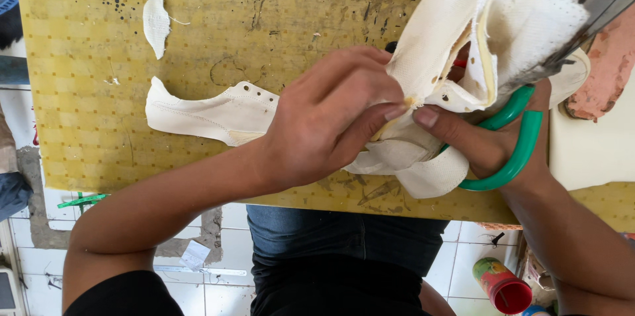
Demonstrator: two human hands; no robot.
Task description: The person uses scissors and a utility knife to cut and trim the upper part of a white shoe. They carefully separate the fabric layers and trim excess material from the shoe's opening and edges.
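In the head view, the left hand [324, 117] pinches a folded edge of the cream shoe upper [456, 45], its fingers [370, 121] closed on the cloth just where the right thumb meets them. The right hand [493, 140] is closed through the green handles of the scissors [519, 147], whose blades run up and away from the fingers, against the perforated panel. A good cut here seems to call for holding the cloth taut near the blades, with fingertips kept behind the cutting line. Left of the fingers, another cut upper piece [211, 114] lies flat on the yellow surface [79, 91]; a small white scrap [157, 21] sits farther beyond it.
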